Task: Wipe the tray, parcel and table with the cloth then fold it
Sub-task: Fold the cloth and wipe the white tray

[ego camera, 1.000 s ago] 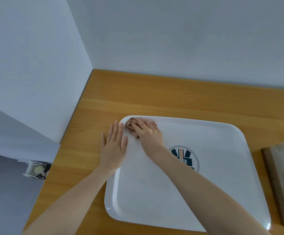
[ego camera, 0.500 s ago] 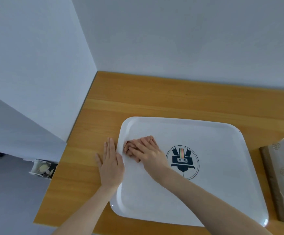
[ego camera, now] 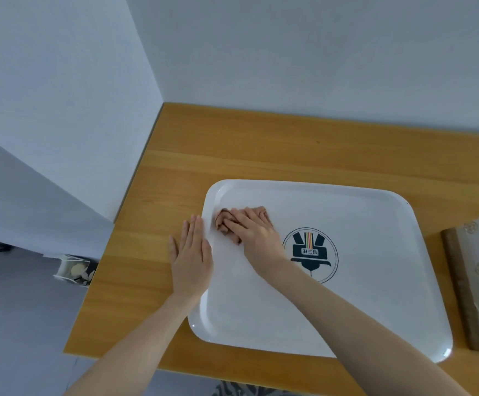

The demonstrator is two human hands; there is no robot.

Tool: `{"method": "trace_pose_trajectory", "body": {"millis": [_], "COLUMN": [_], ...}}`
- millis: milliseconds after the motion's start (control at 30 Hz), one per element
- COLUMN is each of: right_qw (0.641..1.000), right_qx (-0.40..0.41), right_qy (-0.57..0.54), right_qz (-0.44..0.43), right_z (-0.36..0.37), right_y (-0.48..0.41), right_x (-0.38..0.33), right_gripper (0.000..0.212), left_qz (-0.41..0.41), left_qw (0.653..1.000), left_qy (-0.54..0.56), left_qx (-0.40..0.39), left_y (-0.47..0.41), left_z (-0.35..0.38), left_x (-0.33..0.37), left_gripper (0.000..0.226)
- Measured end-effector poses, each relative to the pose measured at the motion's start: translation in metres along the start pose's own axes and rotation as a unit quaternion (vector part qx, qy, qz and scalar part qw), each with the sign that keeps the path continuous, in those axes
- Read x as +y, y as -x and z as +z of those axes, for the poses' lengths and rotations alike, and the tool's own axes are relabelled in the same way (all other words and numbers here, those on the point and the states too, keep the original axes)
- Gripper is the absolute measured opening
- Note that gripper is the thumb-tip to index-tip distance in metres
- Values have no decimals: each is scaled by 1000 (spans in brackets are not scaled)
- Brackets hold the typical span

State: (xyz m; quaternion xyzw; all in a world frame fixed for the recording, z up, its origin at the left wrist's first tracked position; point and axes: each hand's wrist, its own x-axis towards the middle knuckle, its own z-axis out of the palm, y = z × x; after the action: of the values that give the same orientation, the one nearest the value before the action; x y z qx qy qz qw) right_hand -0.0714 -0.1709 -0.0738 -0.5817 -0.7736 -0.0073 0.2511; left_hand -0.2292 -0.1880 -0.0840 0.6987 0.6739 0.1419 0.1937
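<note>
A white tray [ego camera: 375, 281] with a dark round logo lies on the wooden table [ego camera: 261, 144]. A bunched pinkish-brown cloth [ego camera: 223, 222] sits on the tray near its left rim. My right hand [ego camera: 254, 230] lies on top of the cloth with fingers spread over it, pressing it to the tray. My left hand [ego camera: 191, 257] rests flat with straight fingers on the tray's left rim and the table beside it. A brown patterned parcel [ego camera: 478, 281] lies on the table right of the tray, partly cut off by the frame's edge.
Grey walls [ego camera: 61, 110] meet at the table's far left corner. The table's left and near edges are close to the tray. A small patterned container [ego camera: 74, 270] stands on the floor left of the table.
My right hand with the cloth slid from the tray's far left corner toward me along the left side, then shifted slightly back. My left hand stayed flat at the rim.
</note>
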Motion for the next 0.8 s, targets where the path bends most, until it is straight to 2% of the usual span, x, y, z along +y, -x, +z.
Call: {"method": "trace_pose_trajectory", "body": {"millis": [167,300,433,567,633,700,800], "right_qw": [998,992,975,968,970,970,969], "right_qx": [-23,-50,-137,-189,-197,-222,-225], "right_qy": [-20,-21,-27,-27,-23,-27,-36], "right_qz": [-53,-114,-175,-166,-137,-99,-100], "right_z": [-17,-31,-44,-51,-52,-46,-49], "right_y": [41,90,124,102,92,88,95], "right_x": [-14,-27,-33,-35,-44,-55,-60], "right_gripper": [39,44,40,51,51,53,39], "left_qz": [-1,2,45,71,73,74,91], "left_qw": [1000,999,997,992,990,985,973], "left_qy": [16,34,46,32,-1,-59,-121], "left_qx": [-3,-28,-49,-99,-119,-144,-175], "left_y": [0,-3,2,1,-2,-6,-7], "left_z": [0,-3,-9,-14,-22,-30,-45], "left_x": [-2,-2,-1,-7,-7,-7,-2], "left_gripper": [79,75,65,68,70,62,59]}}
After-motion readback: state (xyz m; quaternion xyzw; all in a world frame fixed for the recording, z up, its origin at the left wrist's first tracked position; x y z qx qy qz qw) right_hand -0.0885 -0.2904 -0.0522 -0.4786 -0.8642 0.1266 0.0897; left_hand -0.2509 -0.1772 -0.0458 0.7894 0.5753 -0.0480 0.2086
